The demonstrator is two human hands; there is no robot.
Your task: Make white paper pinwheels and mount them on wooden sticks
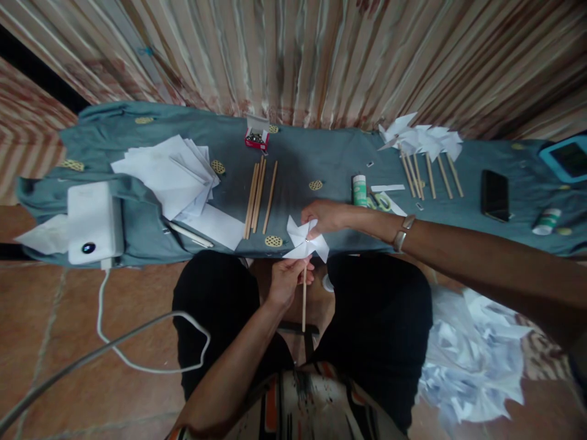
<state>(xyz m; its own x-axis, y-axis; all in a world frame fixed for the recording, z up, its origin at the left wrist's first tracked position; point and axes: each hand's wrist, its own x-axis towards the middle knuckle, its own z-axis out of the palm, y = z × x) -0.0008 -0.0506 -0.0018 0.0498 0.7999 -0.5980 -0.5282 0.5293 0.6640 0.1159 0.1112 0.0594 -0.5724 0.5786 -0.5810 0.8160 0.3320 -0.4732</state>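
Observation:
A white paper pinwheel (302,241) on a wooden stick (304,299) is held over the table's front edge, between my knees. My left hand (288,278) is closed round the upper stick, just under the paper blades. My right hand (323,218) grips the pinwheel from above, its fingers at the centre and upper blade. The stick points down towards my lap. To the left of it, several loose wooden sticks (257,198) lie on the cloth. An open red box of small metal pins (257,137) stands behind them.
Several pinwheels (426,143) lie at the back right, near a phone (495,194). A glue stick (359,190) and scissors (380,201) are right of my hands. Paper sheets (169,174) and a white power bank (92,223) with a cable lie left. A bag of paper pieces (472,354) sits on the floor.

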